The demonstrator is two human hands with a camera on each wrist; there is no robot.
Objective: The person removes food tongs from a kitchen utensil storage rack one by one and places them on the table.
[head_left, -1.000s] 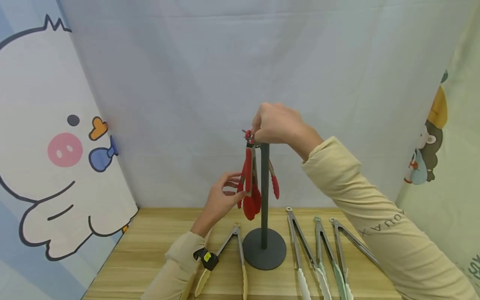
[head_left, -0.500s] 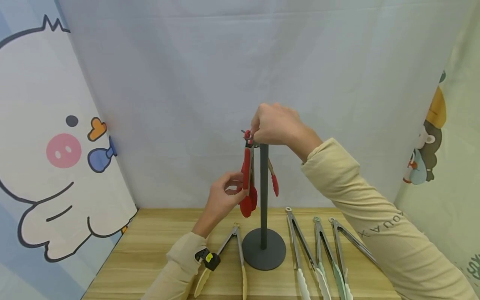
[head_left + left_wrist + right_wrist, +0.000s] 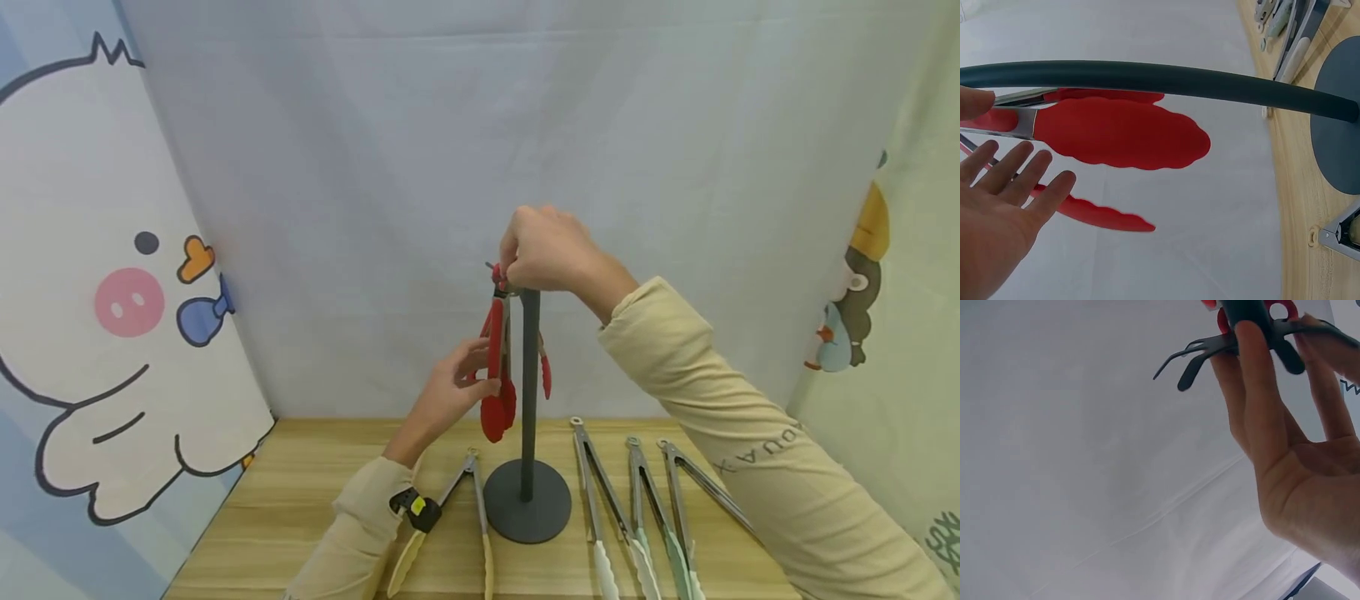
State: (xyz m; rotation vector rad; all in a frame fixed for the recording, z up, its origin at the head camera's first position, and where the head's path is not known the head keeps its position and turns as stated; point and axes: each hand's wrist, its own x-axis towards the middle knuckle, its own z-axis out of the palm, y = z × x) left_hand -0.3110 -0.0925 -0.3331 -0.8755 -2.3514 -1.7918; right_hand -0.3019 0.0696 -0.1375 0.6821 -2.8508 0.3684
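Observation:
Red-ended tongs (image 3: 496, 340) hang with their loop near the top of a dark upright stand (image 3: 529, 375). My left hand (image 3: 438, 404) lightly holds their handle, the thumb in front and the fingers behind. In the left wrist view, that hand's fingers are fairly straight beside the scalloped red head (image 3: 1122, 134). Over the stand's top, my right hand (image 3: 551, 250) grips around the hooks (image 3: 1194, 369), fingertips against the post and a hook. A red loop (image 3: 1282, 309) shows beside those fingers. More red tongs (image 3: 546, 375) hang behind the post.
The stand's round base (image 3: 528, 517) rests on a wooden table (image 3: 300, 483). Cream-tipped tongs (image 3: 483, 525) lie to its left. White-tipped tongs (image 3: 588, 475) and green-tipped tongs (image 3: 637, 483) lie to its right. A pale curtain (image 3: 360, 208) hangs behind.
The tongs at my left hand turn and shift slightly, swinging left and then back a little. Both hands stay in nearly the same place, the right at the stand's top.

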